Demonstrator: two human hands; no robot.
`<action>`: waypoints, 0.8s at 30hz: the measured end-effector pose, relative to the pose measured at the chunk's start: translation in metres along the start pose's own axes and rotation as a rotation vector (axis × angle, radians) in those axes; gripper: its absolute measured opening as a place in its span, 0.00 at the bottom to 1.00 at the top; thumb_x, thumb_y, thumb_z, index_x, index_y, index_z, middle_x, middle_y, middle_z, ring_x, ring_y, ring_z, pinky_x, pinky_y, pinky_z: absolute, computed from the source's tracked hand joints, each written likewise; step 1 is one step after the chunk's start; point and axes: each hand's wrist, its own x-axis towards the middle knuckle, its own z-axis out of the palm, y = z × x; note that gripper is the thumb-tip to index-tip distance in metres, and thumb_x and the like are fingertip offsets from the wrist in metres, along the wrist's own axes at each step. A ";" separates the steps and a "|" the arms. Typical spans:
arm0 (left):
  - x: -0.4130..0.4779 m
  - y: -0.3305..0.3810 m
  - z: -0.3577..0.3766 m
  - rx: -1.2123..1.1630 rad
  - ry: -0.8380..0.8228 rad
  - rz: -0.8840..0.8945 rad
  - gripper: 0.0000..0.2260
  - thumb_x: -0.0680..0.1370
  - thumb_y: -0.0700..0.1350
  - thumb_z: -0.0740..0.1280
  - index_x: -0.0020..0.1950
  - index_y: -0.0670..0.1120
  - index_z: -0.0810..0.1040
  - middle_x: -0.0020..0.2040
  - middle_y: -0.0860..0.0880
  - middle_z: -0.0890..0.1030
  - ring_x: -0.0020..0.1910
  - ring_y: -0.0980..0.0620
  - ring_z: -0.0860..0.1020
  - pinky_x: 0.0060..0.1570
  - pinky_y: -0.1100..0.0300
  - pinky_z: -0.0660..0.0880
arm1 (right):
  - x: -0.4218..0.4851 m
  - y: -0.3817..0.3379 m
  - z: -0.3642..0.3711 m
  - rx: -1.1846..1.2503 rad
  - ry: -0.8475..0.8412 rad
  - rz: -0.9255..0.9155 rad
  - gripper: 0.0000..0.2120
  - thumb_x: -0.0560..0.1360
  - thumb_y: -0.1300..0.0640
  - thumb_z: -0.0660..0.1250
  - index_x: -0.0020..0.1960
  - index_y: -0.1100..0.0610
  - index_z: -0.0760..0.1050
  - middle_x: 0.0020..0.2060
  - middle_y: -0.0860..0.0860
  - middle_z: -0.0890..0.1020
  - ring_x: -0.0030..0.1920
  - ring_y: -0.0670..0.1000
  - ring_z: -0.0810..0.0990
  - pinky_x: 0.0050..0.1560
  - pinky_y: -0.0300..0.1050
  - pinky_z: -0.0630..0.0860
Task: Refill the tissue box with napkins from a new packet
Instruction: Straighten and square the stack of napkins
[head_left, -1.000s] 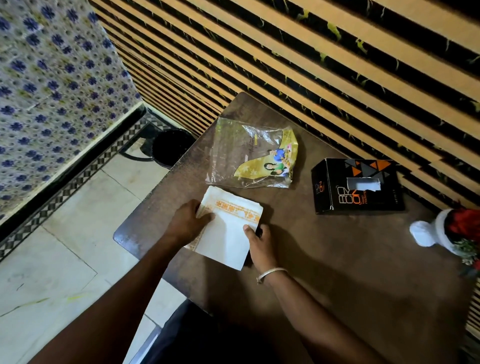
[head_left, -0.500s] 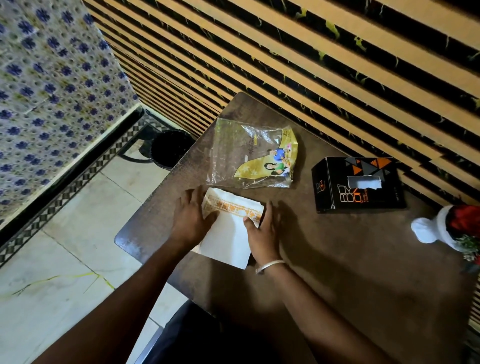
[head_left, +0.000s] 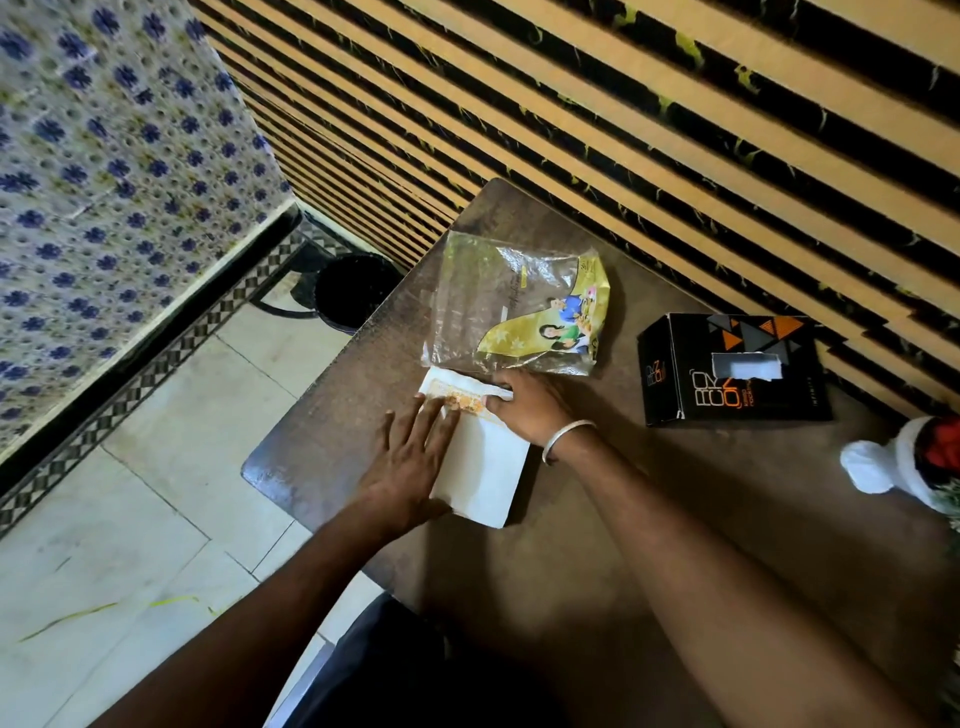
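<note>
1. Head view, progress: the napkin stack (head_left: 480, 467) lies out of its wrapper on the table (head_left: 675, 545), just left of centre frame. The clear packet (head_left: 514, 306) lies flat and apparently emptied just above it, its lower edge touching the stack's top.
2. Remaining, by judgement: the tissue box (head_left: 732, 369), at right of centre and well apart from the stack, shows only a sliver of white in its slot. Loading is not yet done.
3. Left hand (head_left: 410, 457): flat, palm down, fingers spread, pressing the stack's left side.
4. Right hand (head_left: 530, 410): bangle at the wrist, fingers curled over the stack's upper edge at the orange border. Whether it pinches or merely presses cannot be told.
</note>
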 end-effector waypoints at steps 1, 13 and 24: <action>0.000 0.000 -0.001 -0.001 0.000 0.005 0.53 0.72 0.62 0.71 0.81 0.46 0.37 0.82 0.43 0.41 0.80 0.41 0.38 0.77 0.38 0.42 | 0.000 0.002 0.001 0.005 0.003 -0.002 0.18 0.77 0.53 0.68 0.63 0.60 0.78 0.60 0.58 0.81 0.61 0.59 0.78 0.54 0.45 0.70; -0.013 0.002 0.016 -0.101 0.036 0.032 0.56 0.68 0.65 0.72 0.82 0.47 0.39 0.82 0.42 0.40 0.80 0.40 0.36 0.76 0.37 0.39 | -0.003 0.005 0.005 0.101 -0.004 -0.018 0.19 0.76 0.56 0.69 0.65 0.59 0.78 0.62 0.56 0.81 0.62 0.56 0.79 0.56 0.40 0.70; -0.015 -0.003 0.019 -0.143 0.064 -0.017 0.50 0.72 0.59 0.72 0.82 0.44 0.43 0.82 0.41 0.45 0.80 0.39 0.40 0.76 0.36 0.47 | -0.006 0.008 0.007 0.160 0.008 -0.020 0.20 0.77 0.60 0.67 0.68 0.58 0.75 0.65 0.56 0.80 0.65 0.56 0.78 0.65 0.48 0.73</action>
